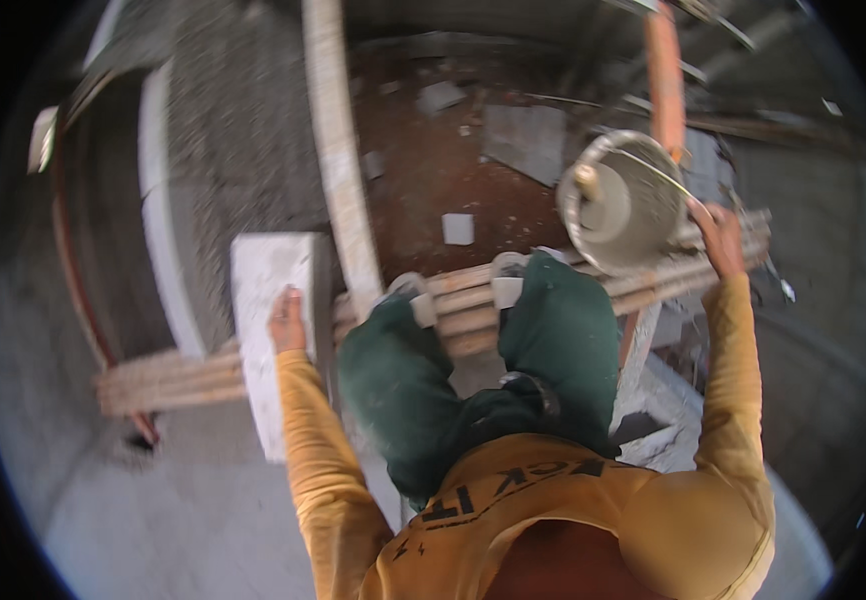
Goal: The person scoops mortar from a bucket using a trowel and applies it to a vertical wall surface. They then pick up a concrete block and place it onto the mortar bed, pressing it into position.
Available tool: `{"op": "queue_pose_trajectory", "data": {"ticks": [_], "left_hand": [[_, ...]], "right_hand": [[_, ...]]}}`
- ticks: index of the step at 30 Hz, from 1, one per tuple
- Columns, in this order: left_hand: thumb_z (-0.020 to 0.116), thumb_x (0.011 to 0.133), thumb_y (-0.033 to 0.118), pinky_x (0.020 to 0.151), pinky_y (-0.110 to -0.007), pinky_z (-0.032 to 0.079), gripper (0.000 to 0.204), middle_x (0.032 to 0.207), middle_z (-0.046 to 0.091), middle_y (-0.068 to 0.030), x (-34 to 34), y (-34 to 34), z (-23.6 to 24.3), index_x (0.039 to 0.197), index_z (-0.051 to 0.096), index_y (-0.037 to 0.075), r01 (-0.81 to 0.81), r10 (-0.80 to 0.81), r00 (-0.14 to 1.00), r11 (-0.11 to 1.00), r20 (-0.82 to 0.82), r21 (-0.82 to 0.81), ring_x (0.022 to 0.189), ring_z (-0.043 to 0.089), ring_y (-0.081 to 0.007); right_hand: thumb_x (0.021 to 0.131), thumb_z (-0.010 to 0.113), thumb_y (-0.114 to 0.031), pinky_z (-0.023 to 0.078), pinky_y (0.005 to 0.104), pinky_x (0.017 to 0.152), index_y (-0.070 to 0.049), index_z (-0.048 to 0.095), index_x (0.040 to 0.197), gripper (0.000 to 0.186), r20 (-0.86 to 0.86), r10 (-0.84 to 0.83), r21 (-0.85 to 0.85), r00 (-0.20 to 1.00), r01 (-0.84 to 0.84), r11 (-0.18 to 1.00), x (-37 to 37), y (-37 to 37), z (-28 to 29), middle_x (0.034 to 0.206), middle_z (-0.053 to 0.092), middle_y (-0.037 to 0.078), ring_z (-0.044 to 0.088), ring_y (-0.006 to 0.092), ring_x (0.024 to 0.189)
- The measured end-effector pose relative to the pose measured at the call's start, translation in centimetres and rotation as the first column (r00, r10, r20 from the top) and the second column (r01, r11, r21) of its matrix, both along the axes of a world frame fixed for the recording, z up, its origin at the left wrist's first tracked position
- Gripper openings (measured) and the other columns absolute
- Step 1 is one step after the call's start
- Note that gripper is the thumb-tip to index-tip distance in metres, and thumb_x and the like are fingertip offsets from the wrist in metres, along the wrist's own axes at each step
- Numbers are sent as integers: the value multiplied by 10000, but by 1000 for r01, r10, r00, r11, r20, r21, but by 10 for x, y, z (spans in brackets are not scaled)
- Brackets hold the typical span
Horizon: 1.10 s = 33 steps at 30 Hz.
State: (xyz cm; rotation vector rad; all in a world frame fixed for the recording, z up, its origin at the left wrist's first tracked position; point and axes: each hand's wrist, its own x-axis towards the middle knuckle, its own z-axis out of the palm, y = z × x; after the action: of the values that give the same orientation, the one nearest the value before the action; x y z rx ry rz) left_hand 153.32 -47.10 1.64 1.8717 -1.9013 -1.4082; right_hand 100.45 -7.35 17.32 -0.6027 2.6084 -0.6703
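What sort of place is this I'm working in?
Probably a building site, though it could be a renovation: there are wooden planks underfoot, a stained bucket at your right hand, and a reddish floor strewn with pale scraps.

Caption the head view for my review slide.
Left hand against a white block, right hand gripping a bucket by its handle, above wooden planks.

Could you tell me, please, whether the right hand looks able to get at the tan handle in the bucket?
Probably yes: the tan handle shows at the open mouth of the bucket with nothing seen covering it, though the right hand seems to grip the wire bail and may need to let go first.
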Motion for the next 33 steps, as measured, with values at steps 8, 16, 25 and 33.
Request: {"op": "queue_pose_trajectory", "data": {"ticks": [8,16,25,33], "left_hand": [[619,906,384,1049,-380,385,481,1304,581,-171,-176,-44,-18,1267,606,66,384,-443,889,857,-112,-343,1223,535,-291],[637,893,399,1026,-338,403,566,1248,607,-180,-142,-18,-21,1263,573,-25,259,-274,904,962,-328,-89,1182,557,-245],[732,806,493,1126,-407,298,1058,1526,234,-264,-166,-12,8,1502,130,-30,400,-255,709,913,-658,78,1410,293,-330],[828,734,367,1053,-404,402,1150,1494,307,-239,-97,-53,25,1493,78,-63,-3,121,607,989,-785,150,1332,401,-309]], "right_hand": [[870,702,-338,406,297,590,33,651,781,385,-149,48,-126,988,-67,990,8,-17,-46,622,508,24,455,95,642],[850,727,-245,346,297,515,31,593,685,348,-117,326,-116,938,-339,934,34,-113,-13,578,464,18,399,94,576],[805,755,-215,383,342,506,25,622,679,302,-311,729,-279,609,-792,543,113,-242,63,580,541,123,480,222,498],[804,733,-418,450,414,569,-36,653,695,405,-406,865,-228,297,-949,219,163,-371,39,658,596,141,589,346,614]]}}
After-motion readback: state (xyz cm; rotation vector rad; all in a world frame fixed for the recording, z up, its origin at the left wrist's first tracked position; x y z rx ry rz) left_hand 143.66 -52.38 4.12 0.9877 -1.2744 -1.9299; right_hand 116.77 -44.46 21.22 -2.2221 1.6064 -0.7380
